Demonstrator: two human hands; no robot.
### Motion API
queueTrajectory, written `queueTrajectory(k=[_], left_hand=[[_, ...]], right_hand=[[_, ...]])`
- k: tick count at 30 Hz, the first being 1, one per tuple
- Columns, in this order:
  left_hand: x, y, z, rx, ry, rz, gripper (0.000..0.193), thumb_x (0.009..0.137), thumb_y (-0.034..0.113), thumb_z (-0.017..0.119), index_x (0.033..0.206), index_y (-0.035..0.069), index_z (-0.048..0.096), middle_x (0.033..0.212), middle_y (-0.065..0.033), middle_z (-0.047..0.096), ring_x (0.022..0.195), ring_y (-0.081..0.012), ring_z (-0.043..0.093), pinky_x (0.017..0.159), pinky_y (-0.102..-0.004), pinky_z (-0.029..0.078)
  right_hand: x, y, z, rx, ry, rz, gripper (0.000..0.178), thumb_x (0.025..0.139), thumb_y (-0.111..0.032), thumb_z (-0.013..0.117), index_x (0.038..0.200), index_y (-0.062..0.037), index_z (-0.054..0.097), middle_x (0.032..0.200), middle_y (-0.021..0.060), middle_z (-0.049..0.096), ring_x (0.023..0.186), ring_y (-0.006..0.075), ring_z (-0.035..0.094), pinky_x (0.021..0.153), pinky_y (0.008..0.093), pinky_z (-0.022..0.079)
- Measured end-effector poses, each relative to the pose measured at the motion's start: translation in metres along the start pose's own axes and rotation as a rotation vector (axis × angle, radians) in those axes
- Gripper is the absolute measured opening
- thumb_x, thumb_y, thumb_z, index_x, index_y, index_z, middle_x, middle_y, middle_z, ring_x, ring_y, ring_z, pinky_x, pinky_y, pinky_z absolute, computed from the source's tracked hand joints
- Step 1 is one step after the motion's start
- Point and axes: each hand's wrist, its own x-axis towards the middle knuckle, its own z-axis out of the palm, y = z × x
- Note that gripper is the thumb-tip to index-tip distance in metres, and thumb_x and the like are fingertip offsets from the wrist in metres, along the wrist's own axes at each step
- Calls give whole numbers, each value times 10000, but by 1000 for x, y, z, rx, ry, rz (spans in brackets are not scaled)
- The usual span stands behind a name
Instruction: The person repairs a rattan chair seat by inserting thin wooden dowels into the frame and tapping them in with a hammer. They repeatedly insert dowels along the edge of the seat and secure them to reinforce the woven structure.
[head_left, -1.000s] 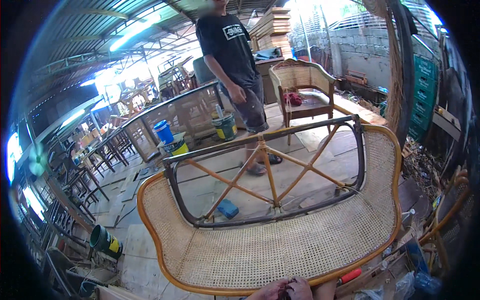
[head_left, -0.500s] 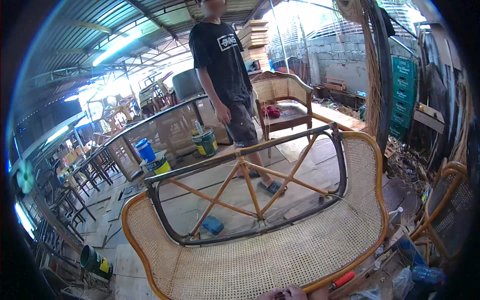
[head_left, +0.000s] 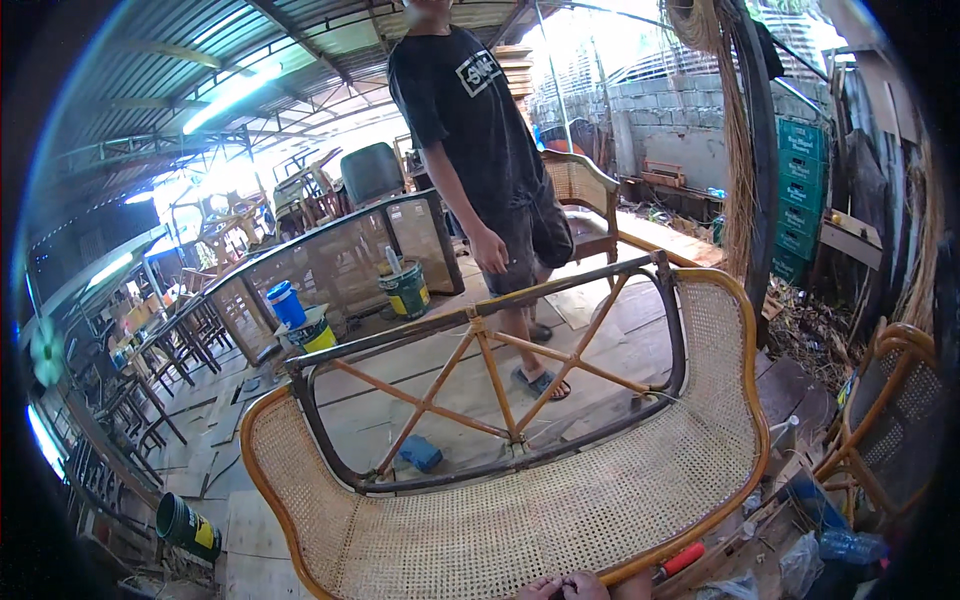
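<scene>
A rattan bench frame (head_left: 752,330) with woven cane webbing (head_left: 520,510) lies before me, its dark pole back crossed by brown rattan struts (head_left: 425,404). At the bottom edge of the picture, my left hand (head_left: 541,588) and my right hand (head_left: 584,587) meet at the near rim of the cane. Their fingers are curled and pressed together. Whatever they pinch there is too small and too cut off to make out. Just right of my right hand lies a red-handled tool (head_left: 684,559), beside the frame's near rail.
Beyond the bench is a person in a dark shirt (head_left: 470,130). Blue sponge-like block (head_left: 421,453), paint buckets (head_left: 405,290) and a dark bucket (head_left: 188,527) are on the floor. Another cane chair (head_left: 890,420), a plastic bottle (head_left: 850,546) and scraps lie right. Green crates (head_left: 800,200) are stacked behind.
The person beyond the bench has stepped to the right and nearer, now covering part of the armchair behind. My hands remain together at the cane's near rim.
</scene>
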Motion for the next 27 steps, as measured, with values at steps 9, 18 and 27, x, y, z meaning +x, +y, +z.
queueTrajectory(k=[9,18,27], left_hand=[[1,-7,-7,237,-66,177,275,952,266,415,909,46,575,632,-16,534,541,-123,487,461,-272,396],[21,-37,-24,18,-251,219,218,930,218,445,952,48,579,903,-73,617,813,-155,594,702,-306,480],[20,-23,-34,-475,-427,-224,220,887,238,496,969,49,576,900,-71,621,782,-158,594,669,-288,492]], right_hand=[[0,-1,-5,-17,-6,-7,201,808,-167,562,910,3,594,881,207,587,850,369,560,761,416,459],[3,-30,-38,267,-53,204,251,812,-201,579,957,3,590,881,181,607,859,332,573,778,382,450],[4,24,-13,280,-35,218,243,853,-189,543,1012,-7,571,948,173,607,867,282,578,788,358,452]])
